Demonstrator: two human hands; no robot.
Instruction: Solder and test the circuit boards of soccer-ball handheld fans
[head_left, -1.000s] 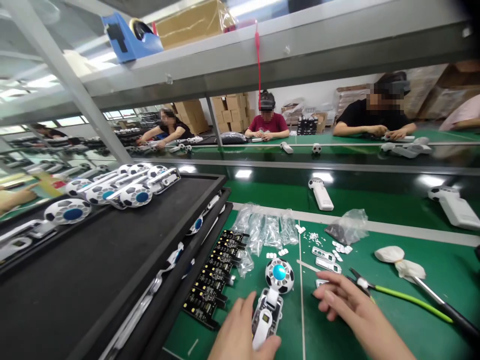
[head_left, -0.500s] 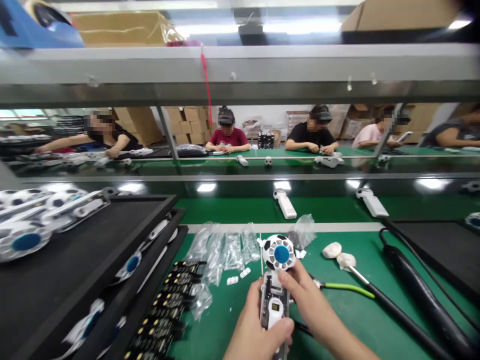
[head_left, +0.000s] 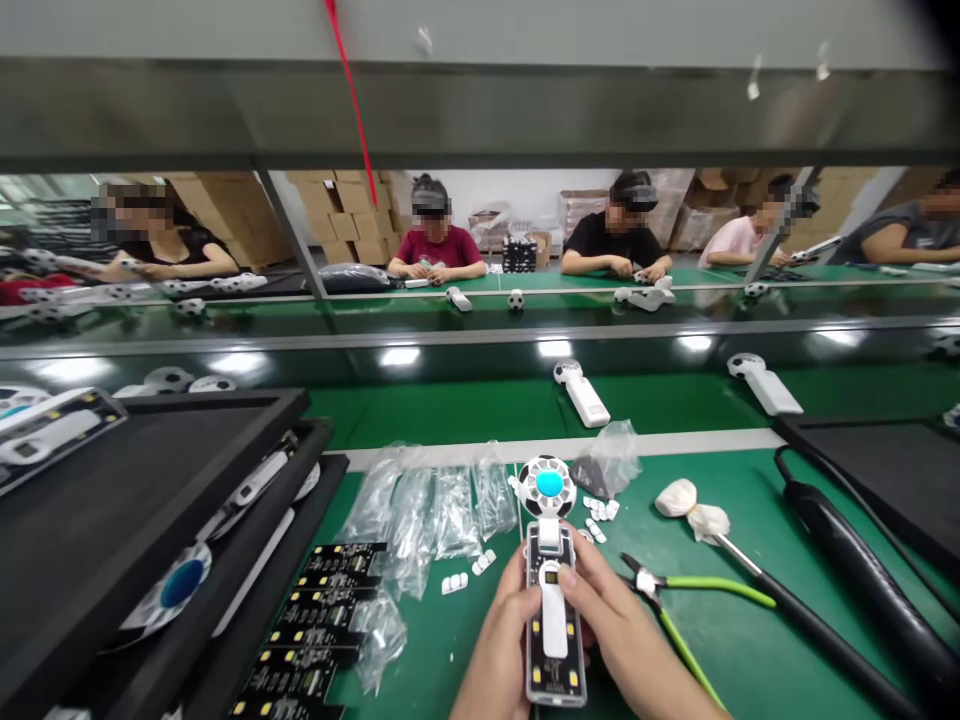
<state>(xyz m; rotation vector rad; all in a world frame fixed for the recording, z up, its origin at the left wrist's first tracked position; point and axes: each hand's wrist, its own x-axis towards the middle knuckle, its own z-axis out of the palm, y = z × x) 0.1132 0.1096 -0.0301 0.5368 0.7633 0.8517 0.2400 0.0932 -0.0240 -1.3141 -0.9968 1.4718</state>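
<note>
My left hand [head_left: 495, 640] wraps the left side of a handheld fan [head_left: 555, 630], its thumb at the edge. My right hand [head_left: 619, 625] grips the other side, thumb pressed beside the small square display. The fan stands nearly upright, its football-patterned head with a blue centre pointing away from me. Its handle is uncovered, showing a black circuit board with yellow LEDs and a white strip. Left of my hands lie several black circuit boards [head_left: 307, 620] and small white button pieces [head_left: 454, 583]. Green-handled pliers [head_left: 720, 588] lie to the right.
Stacked black trays [head_left: 187, 440] with fans fill the left. Clear plastic bags [head_left: 454, 510] lie ahead. A black rod with a cloth-wrapped end [head_left: 709, 522] and a black corded tool [head_left: 847, 550] lie right. White fans [head_left: 585, 395] rest beyond; several people sit opposite.
The view has tilted down and turned slightly. The fan has come more upright and its whole handle front shows. My right thumb has moved from near the fan's neck down to the display.
</note>
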